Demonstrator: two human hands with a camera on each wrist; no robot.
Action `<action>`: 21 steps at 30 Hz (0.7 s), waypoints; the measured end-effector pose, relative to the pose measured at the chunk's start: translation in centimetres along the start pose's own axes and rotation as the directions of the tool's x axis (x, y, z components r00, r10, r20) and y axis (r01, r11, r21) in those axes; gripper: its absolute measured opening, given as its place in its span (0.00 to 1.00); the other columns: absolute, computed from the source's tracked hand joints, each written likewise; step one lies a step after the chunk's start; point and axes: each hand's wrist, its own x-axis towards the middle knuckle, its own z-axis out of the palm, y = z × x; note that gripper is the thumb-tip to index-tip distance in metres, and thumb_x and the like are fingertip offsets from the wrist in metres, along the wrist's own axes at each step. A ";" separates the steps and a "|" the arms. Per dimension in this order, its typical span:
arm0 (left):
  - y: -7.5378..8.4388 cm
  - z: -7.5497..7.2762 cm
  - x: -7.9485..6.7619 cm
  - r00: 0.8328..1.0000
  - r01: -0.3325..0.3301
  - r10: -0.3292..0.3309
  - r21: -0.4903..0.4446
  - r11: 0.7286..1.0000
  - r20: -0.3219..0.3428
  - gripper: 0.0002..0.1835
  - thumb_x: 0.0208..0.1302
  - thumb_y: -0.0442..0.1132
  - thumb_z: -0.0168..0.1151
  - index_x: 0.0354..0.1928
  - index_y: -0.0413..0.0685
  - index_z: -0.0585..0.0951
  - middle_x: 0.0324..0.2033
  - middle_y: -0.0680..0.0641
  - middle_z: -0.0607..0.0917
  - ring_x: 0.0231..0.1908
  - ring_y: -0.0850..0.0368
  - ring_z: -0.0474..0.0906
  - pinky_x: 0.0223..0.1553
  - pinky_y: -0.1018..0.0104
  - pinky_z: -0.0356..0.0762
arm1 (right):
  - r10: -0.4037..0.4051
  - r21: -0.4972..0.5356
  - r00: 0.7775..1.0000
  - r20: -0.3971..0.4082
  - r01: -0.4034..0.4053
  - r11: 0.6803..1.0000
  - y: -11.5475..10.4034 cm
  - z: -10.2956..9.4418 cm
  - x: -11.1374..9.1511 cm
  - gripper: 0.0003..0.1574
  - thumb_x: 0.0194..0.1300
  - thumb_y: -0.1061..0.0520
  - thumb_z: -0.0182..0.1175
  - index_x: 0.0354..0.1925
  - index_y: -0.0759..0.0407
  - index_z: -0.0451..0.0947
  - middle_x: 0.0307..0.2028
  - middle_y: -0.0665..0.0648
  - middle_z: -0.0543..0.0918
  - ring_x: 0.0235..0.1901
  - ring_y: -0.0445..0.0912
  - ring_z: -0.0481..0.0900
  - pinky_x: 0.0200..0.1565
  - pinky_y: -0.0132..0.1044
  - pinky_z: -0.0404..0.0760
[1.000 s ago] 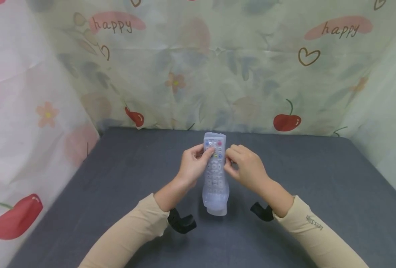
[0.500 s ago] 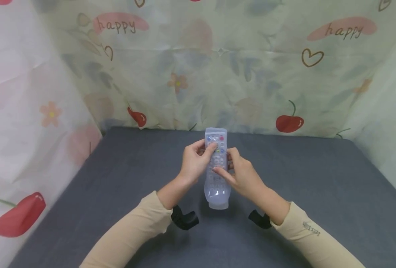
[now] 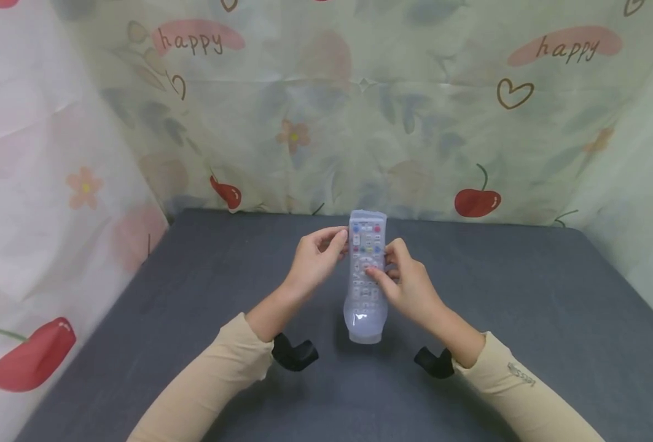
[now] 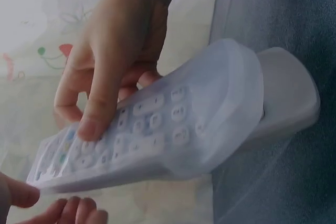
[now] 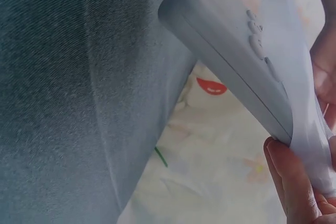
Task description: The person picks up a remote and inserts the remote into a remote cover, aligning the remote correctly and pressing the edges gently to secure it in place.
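Note:
A whitish remote control point(image 5: 226, 40) stands upright above the table inside a translucent, soft remote control cover point(image 3: 366, 307). Its lower end point(image 4: 291, 90) sticks out of the cover's opening. My right hand point(image 3: 411, 282) grips it through the cover, thumb across the buttons point(image 3: 367, 236) and fingers behind the right edge. At the upper left edge is my left hand point(image 3: 315, 255), its thumb and index fingertips together at the cover's side. In the left wrist view the left thumb point(image 4: 23, 193) meets the cover's top corner, with other fingers curled just below.
A dark grey cloth-covered table point(image 3: 238, 276) lies beneath. Patterned fabric hangs behind it point(image 3: 326, 110) and along both sides. Black curved wrist mounts point(image 3: 295, 355) hang below both beige sleeves point(image 3: 204, 380).
My right hand has gone from pinching the right edge to gripping with its thumb on the buttons. My left thumb has slid off the front to the left edge. The remote has shifted right.

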 end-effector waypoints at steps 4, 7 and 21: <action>-0.2 -0.3 0.1 1.000 -0.007 0.007 0.002 1.000 0.007 0.13 0.64 0.35 0.57 0.47 0.35 0.81 0.41 0.36 0.85 0.39 0.49 0.84 0.43 0.63 0.82 | 0.018 -0.002 1.000 0.014 -0.018 1.000 0.2 -0.1 -0.1 0.21 0.60 0.64 0.62 0.42 0.65 0.59 0.36 0.67 0.82 0.31 0.53 0.85 0.32 0.41 0.84; -0.3 -0.2 0.1 0.999 -0.044 0.044 0.052 0.998 0.008 0.11 0.63 0.34 0.59 0.44 0.34 0.82 0.39 0.37 0.86 0.36 0.52 0.85 0.40 0.64 0.83 | 0.026 -0.005 0.999 0.023 -0.026 1.000 0.2 -0.1 -0.1 0.21 0.61 0.63 0.61 0.42 0.65 0.58 0.36 0.67 0.82 0.31 0.53 0.86 0.32 0.41 0.84; -0.3 -0.1 -0.4 0.980 -0.174 0.196 0.317 0.932 -0.036 0.07 0.61 0.33 0.56 0.35 0.37 0.81 0.31 0.41 0.85 0.32 0.53 0.83 0.34 0.67 0.81 | 0.034 0.036 0.999 0.038 -0.036 0.999 -0.5 0.0 -0.4 0.21 0.61 0.63 0.61 0.42 0.64 0.58 0.35 0.66 0.82 0.29 0.51 0.85 0.30 0.39 0.84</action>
